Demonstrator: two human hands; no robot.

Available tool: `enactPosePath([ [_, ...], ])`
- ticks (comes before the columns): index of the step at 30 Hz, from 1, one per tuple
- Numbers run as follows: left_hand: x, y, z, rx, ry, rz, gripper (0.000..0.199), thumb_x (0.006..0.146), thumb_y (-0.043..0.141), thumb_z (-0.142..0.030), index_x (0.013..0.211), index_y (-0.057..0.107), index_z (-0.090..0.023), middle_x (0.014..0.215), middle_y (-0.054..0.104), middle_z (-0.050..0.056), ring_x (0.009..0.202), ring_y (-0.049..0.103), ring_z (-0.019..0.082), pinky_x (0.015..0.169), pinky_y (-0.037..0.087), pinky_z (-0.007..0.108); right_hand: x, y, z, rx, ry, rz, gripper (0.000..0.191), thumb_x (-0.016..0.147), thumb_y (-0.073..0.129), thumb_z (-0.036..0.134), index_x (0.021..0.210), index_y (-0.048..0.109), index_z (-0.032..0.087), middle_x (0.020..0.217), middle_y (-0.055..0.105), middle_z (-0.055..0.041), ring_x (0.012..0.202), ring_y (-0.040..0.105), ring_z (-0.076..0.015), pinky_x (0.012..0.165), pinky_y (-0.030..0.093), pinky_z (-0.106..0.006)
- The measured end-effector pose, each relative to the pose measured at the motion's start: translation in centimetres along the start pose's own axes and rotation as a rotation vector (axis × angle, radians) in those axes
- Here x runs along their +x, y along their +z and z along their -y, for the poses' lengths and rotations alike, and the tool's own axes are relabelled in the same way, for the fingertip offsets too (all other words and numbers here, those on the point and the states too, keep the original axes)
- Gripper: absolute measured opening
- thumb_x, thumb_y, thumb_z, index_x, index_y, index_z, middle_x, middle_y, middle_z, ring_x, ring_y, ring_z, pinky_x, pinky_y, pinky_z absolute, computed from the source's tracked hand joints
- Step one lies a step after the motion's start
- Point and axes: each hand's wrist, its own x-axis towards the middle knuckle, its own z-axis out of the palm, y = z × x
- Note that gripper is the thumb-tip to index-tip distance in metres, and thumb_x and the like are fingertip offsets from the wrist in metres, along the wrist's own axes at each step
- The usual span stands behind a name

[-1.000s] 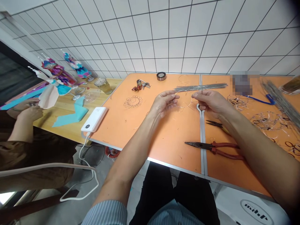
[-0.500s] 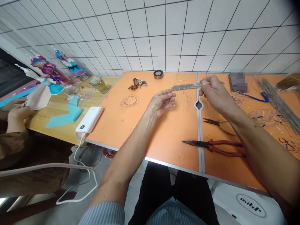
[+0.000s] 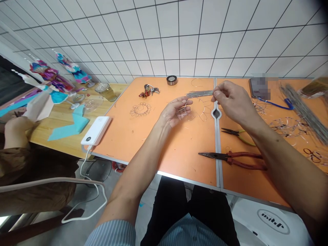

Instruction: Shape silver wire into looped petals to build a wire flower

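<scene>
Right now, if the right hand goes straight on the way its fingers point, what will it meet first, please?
The right hand points left, and the first thing in that line is the bundle of straight metal wires, right at its fingertips. Depth is unclear, so the fingers may already touch it or sit just above it.

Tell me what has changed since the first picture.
The right hand has left the thin wire loop and moved forward, its fingertips now at the end of the bundle of straight metal wires; whether they grip a wire is unclear. The left hand still holds the loop. The red-handled pliers and yellow-handled pliers stayed put.
</scene>
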Motion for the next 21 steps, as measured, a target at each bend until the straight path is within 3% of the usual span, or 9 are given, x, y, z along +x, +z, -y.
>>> enactPosePath([
  [5, -0.2, 0.1, 0.0, -0.031, -0.023, 0.013, 0.012, 0.103, 0.073, -0.011, 0.101, 0.079, -0.02, 0.1, 0.086, 0.003, 0.072, 0.068, 0.011, 0.08, 0.06, 0.028, -0.4, 0.0, -0.1, -0.199, -0.209, -0.038, 0.014, 0.104, 0.072, 0.021, 0.092, 0.078, 0.027, 0.096, 0.072, -0.0091, 0.093, 0.063, -0.0295, 0.084, 0.045, -0.046],
  [10, -0.2, 0.0, 0.0, -0.001, -0.021, 0.024, 0.009, 0.101, 0.076, -0.012, 0.101, 0.079, -0.021, 0.104, 0.086, 0.004, 0.07, 0.066, 0.009, 0.079, 0.06, 0.027, -0.8, 0.2, 0.4, -0.296, -0.225, -0.01, 0.016, 0.104, 0.07, 0.021, 0.095, 0.081, 0.026, 0.098, 0.071, -0.0099, 0.094, 0.062, -0.0296, 0.085, 0.044, -0.046],
  [16, 0.0, -0.1, 0.1, 0.001, -0.03, 0.021, 0.01, 0.098, 0.078, -0.012, 0.103, 0.081, -0.02, 0.105, 0.087, 0.004, 0.069, 0.066, 0.009, 0.081, 0.062, 0.028, -0.7, -0.1, 0.9, -0.043, -0.138, 0.009, 0.014, 0.099, 0.078, 0.019, 0.087, 0.082, 0.027, 0.087, 0.072, -0.0059, 0.084, 0.063, -0.0264, 0.078, 0.044, -0.043],
  [21, -0.2, 0.2, 0.3, 0.026, -0.038, 0.044, 0.009, 0.098, 0.077, -0.011, 0.101, 0.079, -0.02, 0.102, 0.086, 0.005, 0.067, 0.066, 0.009, 0.077, 0.062, 0.027, -0.7, -0.8, 1.5, 0.12, -0.037, 0.064, 0.016, 0.097, 0.081, 0.011, 0.092, 0.085, 0.026, 0.081, 0.069, -0.0032, 0.077, 0.057, -0.02, 0.071, 0.039, -0.038],
])
